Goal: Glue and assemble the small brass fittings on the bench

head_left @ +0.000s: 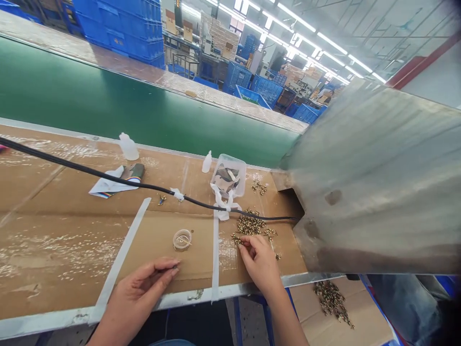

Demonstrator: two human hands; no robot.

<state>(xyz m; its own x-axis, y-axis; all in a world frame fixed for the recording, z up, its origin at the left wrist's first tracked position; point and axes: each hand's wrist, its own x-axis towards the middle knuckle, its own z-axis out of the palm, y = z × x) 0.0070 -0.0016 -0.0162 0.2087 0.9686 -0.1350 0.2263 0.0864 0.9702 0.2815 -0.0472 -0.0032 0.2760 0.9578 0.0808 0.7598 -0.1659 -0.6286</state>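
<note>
My left hand point(144, 290) hovers near the table's front edge, thumb and forefinger pinched on something small and dark that I cannot make out. Just beyond it sits a small round clear dish point(182, 240) with pale thin pieces inside. My right hand point(260, 262) reaches to the near side of a pile of small brass-and-black metal parts point(251, 224). Its thumb and fingertips come together at a few of these parts; whether one is gripped is hidden.
A black cable point(90, 170) crosses the cardboard-covered table. Behind it stand a clear plastic box point(242, 174) holding camouflage cloth and two white bottles point(128, 147), point(207, 162). A metal housing point(360, 192) rises at right. More parts point(333, 302) lie on a lower cardboard sheet.
</note>
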